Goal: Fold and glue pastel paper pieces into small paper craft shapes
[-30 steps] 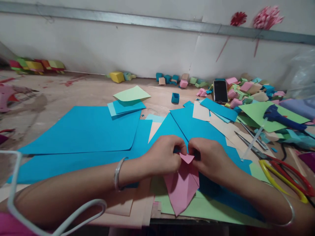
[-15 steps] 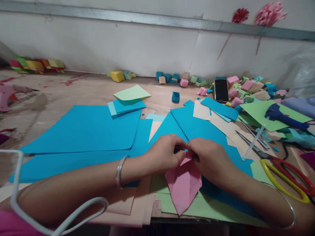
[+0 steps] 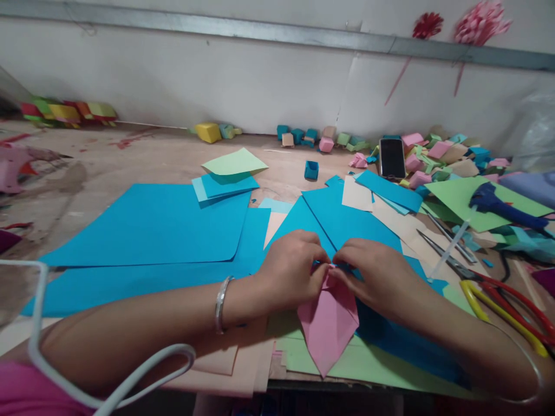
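Observation:
A pink sheet of folded paper [image 3: 330,329] hangs point-down near the table's front edge, creased along its length. My left hand [image 3: 295,267] pinches its upper end between thumb and fingers. Close against it, my right hand [image 3: 373,271] grips the same upper end from the other side. The fingertips nearly meet and hide most of the small folds there. Under and behind both hands lie blue paper sheets [image 3: 173,225], with a green sheet [image 3: 368,364] below the pink paper.
Scissors with red and yellow handles [image 3: 498,300] and a dark blue glue gun [image 3: 498,202] lie at the right. Folded paper cubes [image 3: 437,156] crowd around a phone [image 3: 392,159]. A pink glue gun [image 3: 17,167] is at the left; a white cable [image 3: 37,312] crosses the lower left.
The pink paper's upper end shows new folding between my fingers. My right thumb has come forward onto it, and both hands have shifted slightly. The view has moved a little.

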Action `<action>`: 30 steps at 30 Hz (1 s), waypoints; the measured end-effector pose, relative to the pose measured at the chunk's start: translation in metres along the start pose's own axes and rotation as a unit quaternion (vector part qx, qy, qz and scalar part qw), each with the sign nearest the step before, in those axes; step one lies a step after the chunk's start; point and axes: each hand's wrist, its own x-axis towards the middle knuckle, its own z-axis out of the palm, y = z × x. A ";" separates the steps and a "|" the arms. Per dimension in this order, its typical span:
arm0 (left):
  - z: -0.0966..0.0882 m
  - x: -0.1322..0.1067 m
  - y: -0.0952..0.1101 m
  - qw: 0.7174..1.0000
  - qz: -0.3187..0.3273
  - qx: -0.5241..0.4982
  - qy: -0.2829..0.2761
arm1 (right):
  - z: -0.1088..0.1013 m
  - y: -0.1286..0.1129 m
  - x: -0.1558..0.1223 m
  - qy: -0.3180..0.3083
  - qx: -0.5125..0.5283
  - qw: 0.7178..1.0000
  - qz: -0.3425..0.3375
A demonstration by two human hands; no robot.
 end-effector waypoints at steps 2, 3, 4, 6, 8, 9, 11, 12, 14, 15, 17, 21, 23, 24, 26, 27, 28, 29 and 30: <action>0.001 -0.001 0.001 0.999 0.020 0.025 0.004 | 0.007 -0.003 0.000 0.009 -0.039 0.999 0.003; 0.001 -0.001 0.001 0.999 0.033 0.040 0.006 | 0.009 -0.005 -0.001 0.025 -0.058 0.998 -0.001; 0.002 -0.002 0.001 0.997 0.047 0.054 0.006 | 0.011 -0.006 -0.002 0.047 -0.076 0.996 -0.009; 0.003 -0.003 0.000 0.995 0.069 0.077 0.002 | 0.014 -0.009 -0.005 0.097 -0.107 0.989 -0.033; 0.004 -0.003 0.000 0.994 0.069 0.087 -0.005 | 0.015 -0.010 -0.008 0.145 -0.126 0.980 -0.061; 0.003 -0.003 -0.001 0.994 0.063 0.090 -0.008 | 0.016 -0.011 -0.009 0.166 -0.132 0.974 -0.072; 0.002 -0.003 -0.001 0.994 0.046 0.097 -0.009 | 0.017 -0.013 -0.011 0.205 -0.134 0.965 -0.091; 0.001 -0.002 -0.001 0.994 0.039 0.103 -0.012 | 0.018 -0.013 -0.011 0.218 -0.133 0.962 -0.096; -0.001 -0.001 0.000 0.993 0.030 0.113 -0.022 | 0.020 -0.015 -0.011 0.227 -0.128 0.960 -0.102; -0.002 0.000 0.001 0.992 0.026 0.119 -0.031 | 0.022 -0.016 -0.011 0.228 -0.125 0.960 -0.104; -0.004 0.000 0.002 0.991 0.019 0.126 -0.046 | 0.024 -0.017 -0.011 0.229 -0.122 0.959 -0.112; -0.005 0.001 0.003 0.991 0.002 0.118 -0.057 | 0.025 -0.020 -0.012 0.254 -0.138 0.949 -0.123; -0.004 0.000 0.001 0.993 -0.005 0.101 -0.062 | 0.022 -0.021 -0.013 0.267 -0.155 0.942 -0.132; -0.004 0.000 0.000 0.993 -0.009 0.096 -0.064 | 0.020 -0.022 -0.013 0.273 -0.161 0.938 -0.137; -0.001 -0.001 -0.002 0.993 -0.015 0.103 -0.059 | 0.018 -0.023 -0.013 0.285 -0.165 0.933 -0.145; 0.000 -0.002 -0.004 0.992 -0.013 0.118 -0.053 | 0.017 -0.023 -0.013 0.289 -0.165 0.932 -0.147; 0.001 -0.003 -0.005 0.989 -0.008 0.139 -0.045 | 0.016 -0.023 -0.013 0.291 -0.164 0.931 -0.147; 0.002 -0.003 -0.005 0.986 0.002 0.162 -0.036 | 0.016 -0.023 -0.012 0.290 -0.164 0.931 -0.148; 0.002 -0.004 -0.006 0.983 0.015 0.182 -0.028 | 0.016 -0.023 -0.012 0.289 -0.164 0.931 -0.149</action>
